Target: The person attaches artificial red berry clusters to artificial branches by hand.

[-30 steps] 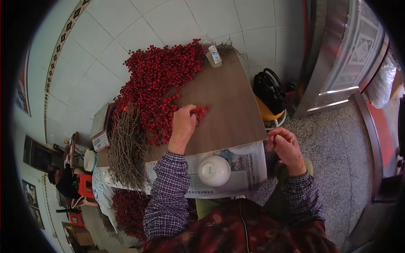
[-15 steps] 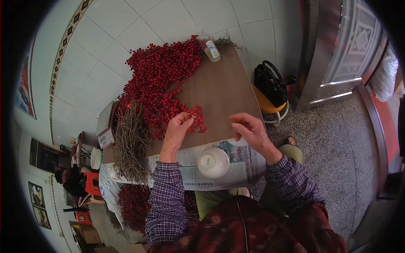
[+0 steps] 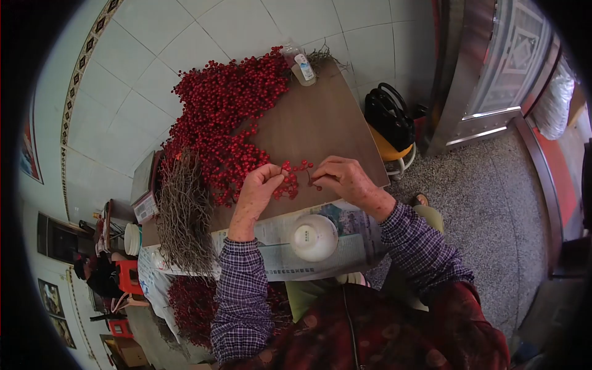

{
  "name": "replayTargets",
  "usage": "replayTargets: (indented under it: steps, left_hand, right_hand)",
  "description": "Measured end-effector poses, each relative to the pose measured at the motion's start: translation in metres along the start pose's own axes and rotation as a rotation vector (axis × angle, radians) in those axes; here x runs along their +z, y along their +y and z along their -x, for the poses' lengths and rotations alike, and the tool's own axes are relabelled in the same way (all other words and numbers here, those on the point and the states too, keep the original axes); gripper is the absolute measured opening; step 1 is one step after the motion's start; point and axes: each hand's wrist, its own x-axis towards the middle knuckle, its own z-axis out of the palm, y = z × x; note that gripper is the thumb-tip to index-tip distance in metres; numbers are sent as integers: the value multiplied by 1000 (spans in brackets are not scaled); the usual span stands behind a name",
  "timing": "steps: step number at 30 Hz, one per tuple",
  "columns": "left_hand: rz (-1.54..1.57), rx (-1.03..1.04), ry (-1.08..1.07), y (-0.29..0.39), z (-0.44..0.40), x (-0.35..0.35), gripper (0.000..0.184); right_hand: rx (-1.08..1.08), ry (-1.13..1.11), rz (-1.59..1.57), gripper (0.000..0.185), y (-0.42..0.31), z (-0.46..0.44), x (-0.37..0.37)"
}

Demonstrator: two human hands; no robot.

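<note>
Between my two hands, above the table, is a small sprig of red berries (image 3: 290, 185). My left hand (image 3: 261, 185) pinches it at its left side, with thumb and forefinger pressed together. On its right side, the closed fingertips of my right hand (image 3: 345, 179) hold a thin stem of red berries; whether it joins the rest of the sprig I cannot tell. A large heap of red berry branches (image 3: 228, 105) lies beyond my left hand. Nearer to me, a white bowl (image 3: 314, 238) rests on newspaper (image 3: 351, 246) at the table's front edge.
Bare brown twigs (image 3: 185, 213) lie bundled on the left of the table (image 3: 314, 123). A clear plastic bottle (image 3: 303, 66) stands at the back. To the right, a black bag (image 3: 390, 117) sits on a yellow stool (image 3: 387, 148). More berry branches (image 3: 191, 305) are below the table.
My right hand has moved left to the sprig and its fingertips have closed on a berry stem. My left hand still holds the sprig. The whole view has shifted slightly.
</note>
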Motion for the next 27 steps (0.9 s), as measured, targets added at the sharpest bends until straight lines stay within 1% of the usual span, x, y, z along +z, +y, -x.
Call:
replayTargets:
  steps: [1,2,4,5,7,8,10,11,12,14,16,18,20,23,25,26,27]
  left_hand:
    - [-85,-6,46,-4,-2,-2,9]
    - [-78,-7,42,-6,-1,-1,9]
    - [-608,236,260,-8,3,4,14]
    - [-600,236,256,1,6,11,14]
    - [-1135,636,652,31,18,33,17]
    - [-1130,630,655,39,23,41,17]
    - [-593,351,277,48,34,54,19]
    - [-518,319,235,46,33,61,17]
    - [-520,318,244,42,34,65,17]
    - [-358,231,275,34,34,71,17]
    - [-308,204,281,23,35,70,15]
    - [-261,180,295,16,38,66,13]
    - [-7,23,179,13,41,61,8]
    - [60,9,199,9,44,57,12]
    - [90,13,213,9,45,56,12]
    - [120,15,219,9,45,55,13]
    - [121,19,227,10,45,55,13]
  right_hand:
    - [12,18,22,9,2,0,0]
    - [17,16,27,9,5,0,0]
    - [-49,154,198,8,10,2,-2]
    - [-44,151,205,8,11,1,-4]
    - [-145,197,337,9,10,2,-4]
    - [-145,189,338,9,6,3,-5]
    - [-181,144,325,11,-7,4,-6]
    - [-189,139,320,11,-9,5,-2]
    - [-221,158,293,12,-11,6,2]
    - [-259,176,267,13,-13,9,5]
    - [-195,147,128,14,-14,12,10]
    - [-202,118,101,15,-15,13,11]
    - [-213,88,75,15,-18,12,11]
    - [-191,40,33,18,-23,13,8]
    - [-183,41,29,36,-22,13,6]
    - [-191,36,27,36,-26,12,5]
    - [-141,118,15,46,-33,11,2]
